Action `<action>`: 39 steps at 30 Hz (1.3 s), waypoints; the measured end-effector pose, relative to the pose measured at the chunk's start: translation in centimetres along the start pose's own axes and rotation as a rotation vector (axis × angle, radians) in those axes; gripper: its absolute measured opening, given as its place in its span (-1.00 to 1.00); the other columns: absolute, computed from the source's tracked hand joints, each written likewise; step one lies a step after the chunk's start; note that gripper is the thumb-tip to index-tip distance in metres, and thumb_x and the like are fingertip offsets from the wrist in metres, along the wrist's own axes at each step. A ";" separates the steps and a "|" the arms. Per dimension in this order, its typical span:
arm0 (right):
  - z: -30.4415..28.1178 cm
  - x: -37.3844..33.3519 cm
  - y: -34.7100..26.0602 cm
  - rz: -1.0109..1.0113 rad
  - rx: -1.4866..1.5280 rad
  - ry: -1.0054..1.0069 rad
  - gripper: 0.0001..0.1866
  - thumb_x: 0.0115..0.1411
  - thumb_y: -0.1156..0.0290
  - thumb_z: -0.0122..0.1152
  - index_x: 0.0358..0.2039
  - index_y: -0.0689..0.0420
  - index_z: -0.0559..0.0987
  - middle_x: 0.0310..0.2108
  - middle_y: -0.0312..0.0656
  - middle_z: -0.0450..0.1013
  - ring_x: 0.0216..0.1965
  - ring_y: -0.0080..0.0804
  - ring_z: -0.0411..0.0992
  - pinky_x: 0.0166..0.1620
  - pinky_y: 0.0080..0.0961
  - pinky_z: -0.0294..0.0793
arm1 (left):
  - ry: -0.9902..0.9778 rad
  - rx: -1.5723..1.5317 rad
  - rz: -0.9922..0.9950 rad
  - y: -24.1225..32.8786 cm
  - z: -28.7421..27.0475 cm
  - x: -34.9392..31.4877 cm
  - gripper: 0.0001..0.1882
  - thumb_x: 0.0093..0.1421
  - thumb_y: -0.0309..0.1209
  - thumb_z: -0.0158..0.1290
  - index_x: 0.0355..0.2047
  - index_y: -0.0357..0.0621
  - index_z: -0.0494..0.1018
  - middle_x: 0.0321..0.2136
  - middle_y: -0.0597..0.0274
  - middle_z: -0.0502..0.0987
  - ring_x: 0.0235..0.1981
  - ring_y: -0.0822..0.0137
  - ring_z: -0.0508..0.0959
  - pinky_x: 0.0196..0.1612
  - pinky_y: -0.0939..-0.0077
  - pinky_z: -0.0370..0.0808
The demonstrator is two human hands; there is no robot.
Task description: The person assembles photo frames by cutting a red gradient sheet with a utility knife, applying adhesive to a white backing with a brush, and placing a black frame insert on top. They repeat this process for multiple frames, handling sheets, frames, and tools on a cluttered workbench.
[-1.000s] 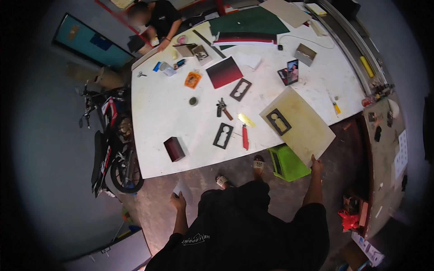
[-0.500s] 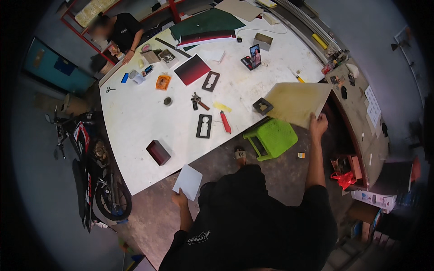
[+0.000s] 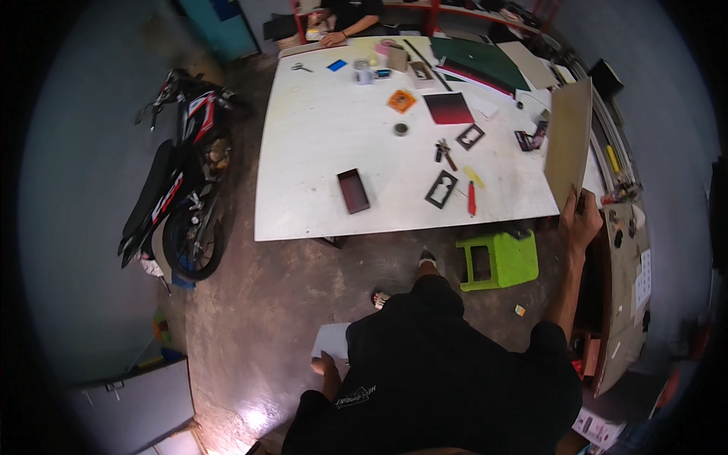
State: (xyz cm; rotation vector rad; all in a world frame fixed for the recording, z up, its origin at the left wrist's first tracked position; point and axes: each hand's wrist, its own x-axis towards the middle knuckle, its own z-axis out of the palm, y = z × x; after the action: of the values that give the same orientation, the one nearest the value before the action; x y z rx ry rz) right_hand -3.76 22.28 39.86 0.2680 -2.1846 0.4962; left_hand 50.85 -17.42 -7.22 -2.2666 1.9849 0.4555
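My left hand (image 3: 326, 368) is low beside my body, its fingers closed on a white card (image 3: 331, 340), part of which my shirt hides. Out to the right, my right hand (image 3: 581, 220) grips the lower edge of a large tan board (image 3: 569, 140). The board is held up over the right end of the white table (image 3: 303, 171) and covers part of it. On the table are a dark red open box (image 3: 353, 191), a black cut-out frame (image 3: 440, 189), a second black cut-out frame (image 3: 470, 136) and a red cutter knife (image 3: 472, 199).
A green plastic stool (image 3: 497, 262) stands at the table's near right edge. To the left is a parked motorcycle (image 3: 186, 178). Across the table another person's hand (image 3: 332, 39) rests near the far edge. A cluttered side bench (image 3: 629, 326) runs along the right.
My view has swung left and my body has moved back from the table. The board is now more upright, seen more edge-on. Both hands keep their hold.
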 end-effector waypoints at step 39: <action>59.8 -33.4 -59.8 0.948 0.046 -0.566 -0.35 0.03 0.22 0.42 -0.01 0.36 0.37 -0.23 0.11 0.49 -0.18 -0.05 0.52 -0.22 -0.21 0.60 | -0.238 -0.412 0.780 22.3 -30.8 54.4 -0.85 0.23 -0.47 0.02 -0.32 -0.34 0.47 -0.43 -0.25 0.51 -0.38 -0.21 0.54 -0.35 0.15 0.45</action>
State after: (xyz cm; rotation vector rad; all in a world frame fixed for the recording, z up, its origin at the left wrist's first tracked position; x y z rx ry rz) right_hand -4.24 -57.14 -4.42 -0.7361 -2.7739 1.0808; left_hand 39.85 -80.72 9.37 -1.3777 2.7580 1.2206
